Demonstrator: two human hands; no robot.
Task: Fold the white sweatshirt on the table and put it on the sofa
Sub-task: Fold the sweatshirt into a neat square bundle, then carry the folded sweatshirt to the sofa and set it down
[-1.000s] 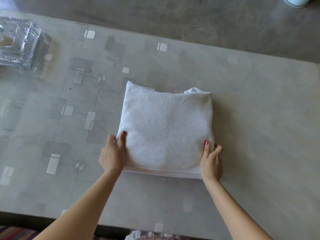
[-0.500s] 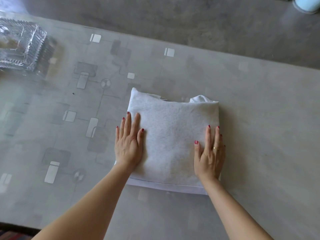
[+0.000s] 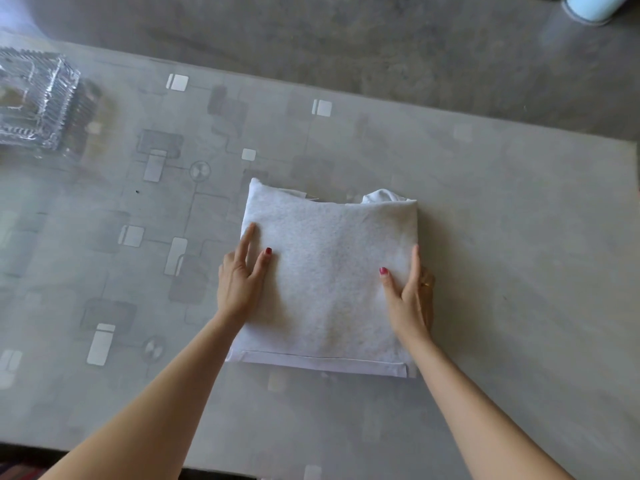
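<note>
One white fleecy sweatshirt (image 3: pixel 329 282), folded down into a chunky square packet, sits near the middle of the grey glass-topped table with the square pattern (image 3: pixel 519 237). The fold looks done to me: the hem band runs along the near edge and a bit of bunched fabric pokes out at the far right corner, probably the neck or a sleeve end, hard to say which.

The left hand (image 3: pixel 239 282) lies on the packet's left edge, fingers (image 3: pixel 247 237) long and slightly spread, thumb resting on top of the fabric. The right hand (image 3: pixel 410 296) mirrors it on the right edge, thumb on top and the other fingers running down the side, where I can't tell if they're tucked under the cloth yet. My read is that both hands bracket the sides like that so the layers stay stacked when the packet gets lifted; grab it by one edge and the whole thing would flop open.

Off to the far left there's a clear cut-glass dish (image 3: pixel 34 98), well apart from the action, so no snag risk. A pale blue round object (image 3: pixel 588 8) stands on the floor beyond the table. The sofa isn't in view, so the carry is still to come.
</note>
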